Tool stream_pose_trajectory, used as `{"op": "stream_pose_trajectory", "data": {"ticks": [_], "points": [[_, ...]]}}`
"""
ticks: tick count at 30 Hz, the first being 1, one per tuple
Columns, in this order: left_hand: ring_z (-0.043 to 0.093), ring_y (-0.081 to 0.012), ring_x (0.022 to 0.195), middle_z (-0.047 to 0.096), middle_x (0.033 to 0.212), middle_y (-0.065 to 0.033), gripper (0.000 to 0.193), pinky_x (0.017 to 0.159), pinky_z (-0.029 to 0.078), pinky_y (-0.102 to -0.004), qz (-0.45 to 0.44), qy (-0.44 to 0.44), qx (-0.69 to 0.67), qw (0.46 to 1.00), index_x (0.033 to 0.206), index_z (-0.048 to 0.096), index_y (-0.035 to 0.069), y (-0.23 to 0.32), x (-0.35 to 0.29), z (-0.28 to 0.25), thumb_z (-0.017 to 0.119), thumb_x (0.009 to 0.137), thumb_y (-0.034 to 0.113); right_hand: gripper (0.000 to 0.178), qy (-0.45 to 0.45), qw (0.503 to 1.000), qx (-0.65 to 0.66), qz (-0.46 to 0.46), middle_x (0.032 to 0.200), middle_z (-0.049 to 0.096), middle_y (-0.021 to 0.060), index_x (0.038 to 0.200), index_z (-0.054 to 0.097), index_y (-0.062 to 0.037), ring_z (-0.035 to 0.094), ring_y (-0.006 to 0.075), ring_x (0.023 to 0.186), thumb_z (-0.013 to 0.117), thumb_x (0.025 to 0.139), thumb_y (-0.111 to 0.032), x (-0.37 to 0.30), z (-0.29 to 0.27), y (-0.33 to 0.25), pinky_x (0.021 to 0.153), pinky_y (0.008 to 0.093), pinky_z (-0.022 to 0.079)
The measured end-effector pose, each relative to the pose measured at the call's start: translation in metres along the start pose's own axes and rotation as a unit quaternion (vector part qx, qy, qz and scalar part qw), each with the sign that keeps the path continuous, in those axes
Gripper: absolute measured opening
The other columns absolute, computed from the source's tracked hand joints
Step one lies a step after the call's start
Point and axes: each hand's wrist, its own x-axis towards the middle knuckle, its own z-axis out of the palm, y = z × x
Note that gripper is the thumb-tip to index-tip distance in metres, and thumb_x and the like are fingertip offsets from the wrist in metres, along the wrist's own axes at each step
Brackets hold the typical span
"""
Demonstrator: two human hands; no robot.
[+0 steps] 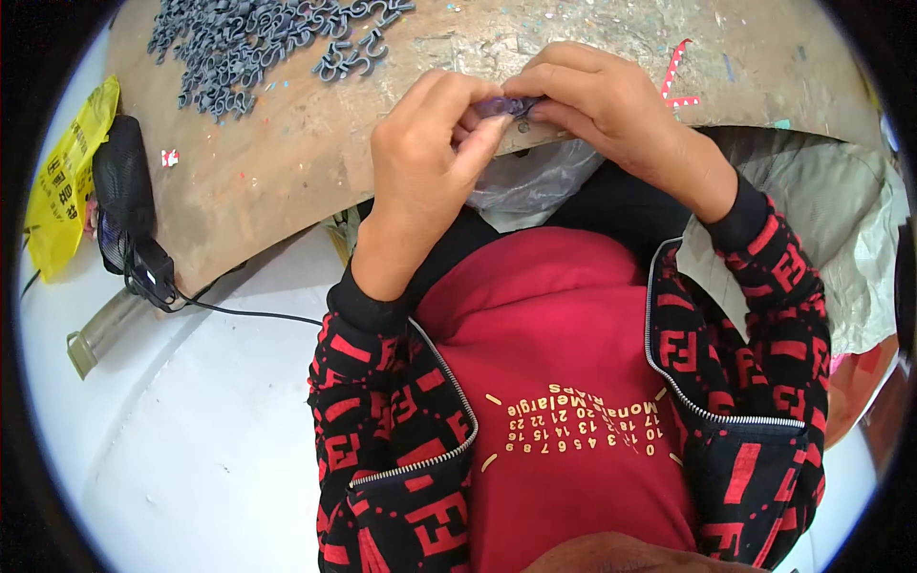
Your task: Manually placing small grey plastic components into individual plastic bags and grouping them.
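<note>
Centrally, above the near edge of a worn brown tabletop [287, 162], a small dark purplish piece [494, 106] is held between two bare hands. Its left end is pinched between the thumb and forefinger of the left hand [420, 148], whose other fingers are curled in behind. The right end is gripped by the thumb and bent forefinger of the right hand [607, 100], with the remaining fingers folded close together. Whether one part or two are held cannot be told, as much is covered by the fingertips.

At the upper left, the tabletop is covered by a heap of grey hook-shaped pieces [224, 57], beside which a smaller cluster [351, 59] is spread. To the right of the hands, a red strip with white triangles [674, 72] is seen lying bent. A clear plastic bag [540, 181] is glimpsed below the table edge, and a pale sack [812, 220] is draped at the right. At the far left, a black mesh pouch [124, 177] is seen beside a yellow bag [72, 186]. A black-and-red patterned jacket [387, 411] is worn open over a red top [564, 334].
</note>
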Motion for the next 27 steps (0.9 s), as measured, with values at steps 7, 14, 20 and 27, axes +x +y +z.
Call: {"op": "stream_pose_trajectory", "data": {"ticks": [7,14,20,27], "points": [[0.059,-0.0272,0.068,0.059,0.075,-0.0094,0.014,0.06,0.046,-0.0348,0.088,0.006,0.042,0.995,0.086,0.06,0.005,-0.003,-0.001,0.004,0.068,0.075,0.003,0.027,0.101,0.993,-0.054,0.035,0.085,0.061,0.0093,0.098,0.062,-0.0056,0.061,0.0277,0.082,0.07,0.072,-0.002,-0.007,0.013,-0.011,0.07,0.035,0.049],[0.059,-0.0284,0.068,0.06,0.075,-0.0092,0.012,0.06,0.046,-0.0358,0.128,0.039,0.091,0.987,0.082,0.058,0.005,0.0,-0.002,0.01,0.067,0.074,0.003,0.025,0.142,0.986,-0.069,0.048,0.083,0.061,0.0089,0.094,0.062,-0.0064,0.06,0.0274,0.078,0.07,0.071,-0.002,-0.01,0.016,-0.016,0.068,0.0348,0.048],[0.059,-0.0279,0.067,0.059,0.074,-0.0088,0.014,0.059,0.047,-0.0363,0.149,-0.011,0.087,0.985,0.082,0.058,0.006,-0.003,0.006,0.002,0.068,0.072,0.003,0.021,0.065,0.995,0.031,0.069,0.084,0.061,0.0083,0.093,0.062,-0.0048,0.06,0.0261,0.077,0.069,0.073,-0.002,-0.004,0.003,-0.009,0.066,0.0326,0.048],[0.058,-0.028,0.067,0.058,0.074,-0.009,0.015,0.059,0.046,-0.0364,0.14,-0.038,0.085,0.986,0.082,0.057,0.005,-0.003,0.013,-0.002,0.066,0.071,0.001,0.019,0.03,0.998,0.015,0.059,0.083,0.057,0.0072,0.089,0.06,-0.0043,0.06,0.0261,0.076,0.069,0.072,-0.002,0.0,0.0,-0.008,0.064,0.0323,0.047]]}}
